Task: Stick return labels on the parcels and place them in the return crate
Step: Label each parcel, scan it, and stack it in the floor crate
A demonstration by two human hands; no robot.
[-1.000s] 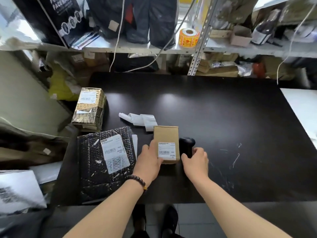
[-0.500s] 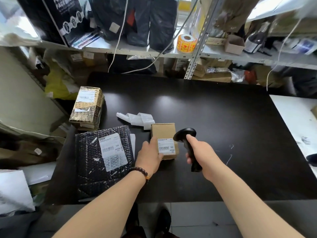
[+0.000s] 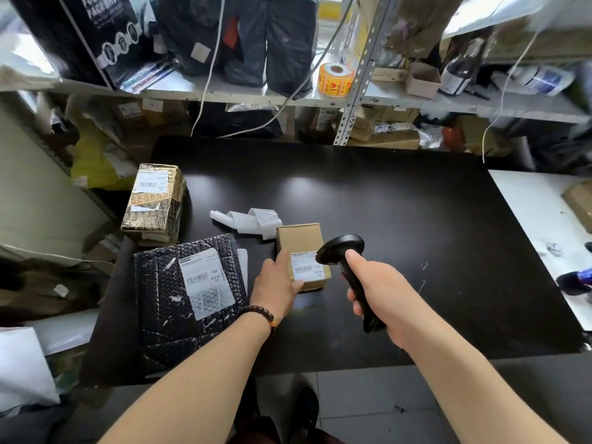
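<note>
A small brown cardboard parcel (image 3: 299, 241) with a white barcode label (image 3: 307, 265) lies on the black table (image 3: 400, 219). My left hand (image 3: 275, 283) grips its near left corner. My right hand (image 3: 381, 290) holds a black handheld scanner (image 3: 344, 251) by the handle, its head just right of the label and pointing at it. A black bubble-wrap parcel (image 3: 166, 299) with a label lies to the left. A gold-and-black wrapped box (image 3: 153, 200) with a label stands behind that.
Strips of white label backing (image 3: 246, 219) lie behind the small parcel. An orange sticker roll (image 3: 336, 80) sits on the shelf behind the table, among bags and boxes. A white surface (image 3: 544, 219) adjoins the table's right edge. Clutter fills the floor at left.
My right hand picked the scanner up from the table beside the parcel, raised it and aimed its head at the label. My left hand stayed on the small parcel.
</note>
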